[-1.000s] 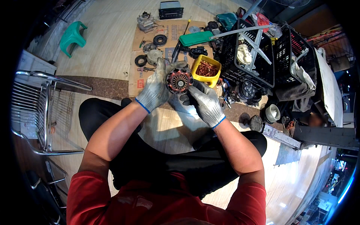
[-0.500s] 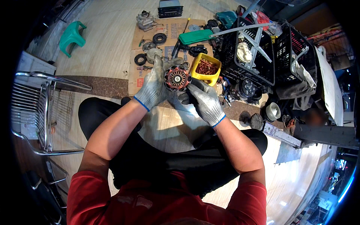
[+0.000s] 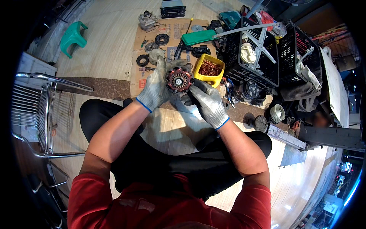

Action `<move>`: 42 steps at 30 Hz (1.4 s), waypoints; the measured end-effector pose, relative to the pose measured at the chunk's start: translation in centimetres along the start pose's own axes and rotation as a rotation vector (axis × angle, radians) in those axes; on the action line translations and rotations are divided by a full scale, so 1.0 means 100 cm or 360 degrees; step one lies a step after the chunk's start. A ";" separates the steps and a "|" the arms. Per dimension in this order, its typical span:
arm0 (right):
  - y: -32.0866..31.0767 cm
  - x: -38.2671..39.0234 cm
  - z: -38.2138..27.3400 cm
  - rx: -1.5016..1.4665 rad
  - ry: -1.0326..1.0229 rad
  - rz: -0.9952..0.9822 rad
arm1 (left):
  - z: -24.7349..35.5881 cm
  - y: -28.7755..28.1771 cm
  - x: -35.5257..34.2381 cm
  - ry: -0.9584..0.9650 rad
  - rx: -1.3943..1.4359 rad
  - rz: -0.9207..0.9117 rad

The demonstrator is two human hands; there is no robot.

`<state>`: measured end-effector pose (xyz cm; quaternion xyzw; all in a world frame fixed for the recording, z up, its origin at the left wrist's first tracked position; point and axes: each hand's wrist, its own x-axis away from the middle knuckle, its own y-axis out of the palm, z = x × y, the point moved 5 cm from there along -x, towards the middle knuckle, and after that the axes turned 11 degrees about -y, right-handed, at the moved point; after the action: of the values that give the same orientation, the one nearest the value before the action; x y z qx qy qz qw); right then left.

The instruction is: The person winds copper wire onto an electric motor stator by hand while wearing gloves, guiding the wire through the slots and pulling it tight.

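Observation:
Raised in front of me is a round motor armature (image 3: 179, 81), with reddish copper windings around a slotted ring and a shaft end at its centre. Grey-palmed, blue-cuffed work gloves cover both hands. My left hand (image 3: 154, 84) grips the armature from its left side, its fingers reaching behind the far edge. At the lower right edge, my right hand (image 3: 206, 100) has its thumb and fingers closed on the rim. Some of the fingertips are hidden behind the part. Just beyond the right hand stands a yellow tub (image 3: 214, 79) full of copper-coloured pieces.
Flattened cardboard (image 3: 139, 84) lies ahead with black rings (image 3: 162, 39), metal housings (image 3: 147, 21) and tools on it. A green-handled item (image 3: 199, 37) rests near black crates (image 3: 272, 78) on the right. On the left are a green stool (image 3: 73, 38) and a metal chair (image 3: 45, 78).
The armature has turned a little in my hands and shifted slightly left. My right hand has moved slightly along with it, while the left hand keeps its place.

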<state>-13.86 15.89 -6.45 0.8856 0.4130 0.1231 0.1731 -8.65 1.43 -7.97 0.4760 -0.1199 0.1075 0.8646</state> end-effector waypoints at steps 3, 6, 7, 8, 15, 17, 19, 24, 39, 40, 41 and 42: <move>-0.001 -0.001 0.003 -0.0032 0.0045 0.0036 | 0.001 0.000 0.000 0.0059 -0.0205 -0.0002; -0.005 0.000 0.008 -0.0124 0.0113 0.0105 | -0.001 0.003 0.001 0.0031 -0.0268 0.0006; -0.005 -0.001 0.009 -0.0156 0.0123 0.0120 | -0.002 0.004 0.002 0.0012 -0.0261 0.0011; -0.005 -0.001 0.010 -0.0189 0.0134 0.0136 | -0.002 0.004 0.001 0.0006 -0.0254 0.0016; -0.003 0.001 0.010 -0.0298 0.0158 0.0091 | -0.002 0.002 0.000 0.0000 -0.0280 -0.0026; -0.004 0.001 0.010 -0.0289 0.0157 0.0110 | -0.002 0.002 0.000 0.0005 -0.0301 -0.0029; -0.003 0.000 0.009 -0.0344 0.0149 0.0088 | -0.003 0.000 -0.001 -0.0008 -0.0298 -0.0015; -0.005 0.000 0.013 -0.0383 0.0124 0.0054 | -0.006 -0.003 -0.005 -0.0027 -0.0265 0.0020; -0.001 0.000 0.012 -0.0568 0.0187 0.0178 | -0.003 0.003 0.000 -0.0043 -0.0202 0.0111; -0.003 0.000 0.011 -0.0559 0.0183 0.0151 | -0.003 0.004 0.001 -0.0042 -0.0213 0.0125; -0.004 0.000 0.011 -0.0551 0.0180 0.0124 | -0.003 0.004 0.000 -0.0044 -0.0207 0.0113; -0.005 0.000 0.011 -0.0579 0.0174 0.0097 | -0.004 0.005 0.000 -0.0046 -0.0201 0.0102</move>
<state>-13.82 15.94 -7.68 0.8437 0.3657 0.2490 0.3039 -8.73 1.98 -7.78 0.4180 -0.1540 0.1204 0.8872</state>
